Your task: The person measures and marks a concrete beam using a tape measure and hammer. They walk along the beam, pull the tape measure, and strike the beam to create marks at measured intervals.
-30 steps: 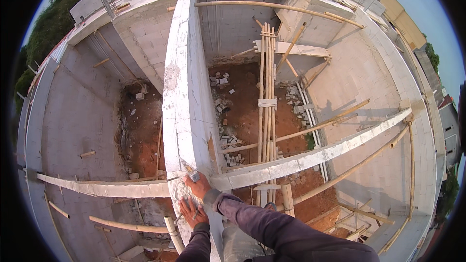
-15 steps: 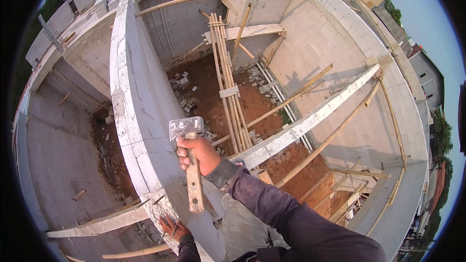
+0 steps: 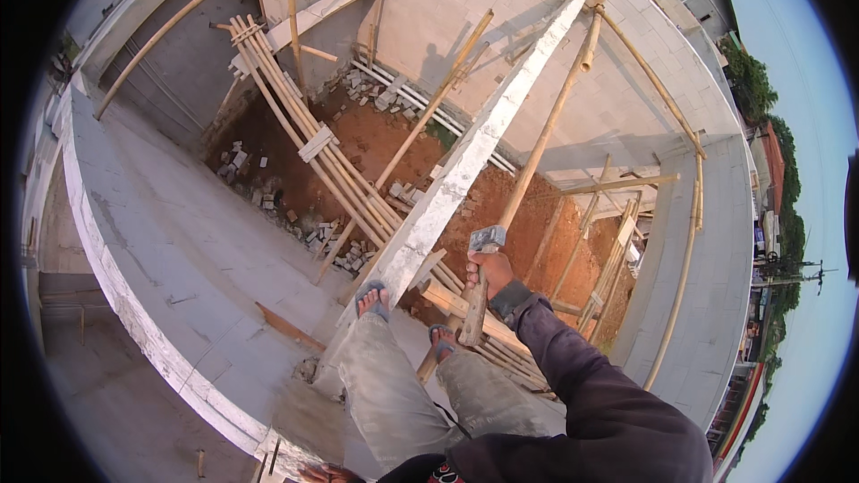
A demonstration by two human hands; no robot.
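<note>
My right hand (image 3: 490, 274) is closed around a wooden-handled hammer (image 3: 474, 315), gripping it just below its blocky grey metal head. The hammer is upright in front of my right leg, with the handle's end pointing down. At the bottom edge, my left hand (image 3: 329, 472) lies on top of the block wall with its fingers stretched out, partly cut off by the frame. Metal bars (image 3: 268, 463) stick up beside it. My left foot, in a sandal (image 3: 373, 298), is on a pale concrete beam (image 3: 465, 161); the other foot is lower, by bamboo and timber pieces.
A tall block wall (image 3: 179, 241) curves along the left. Tied bamboo poles (image 3: 313, 143) cross an open room with a reddish dirt floor (image 3: 358, 139) far below, strewn with block rubble (image 3: 340, 246). Single bamboo props (image 3: 550, 125) lean near the beam and right wall.
My view has turned rightward, so the beam, my legs and feet now show. The hammer has moved right and lower, still in my right hand. My left hand has slipped toward the bottom edge.
</note>
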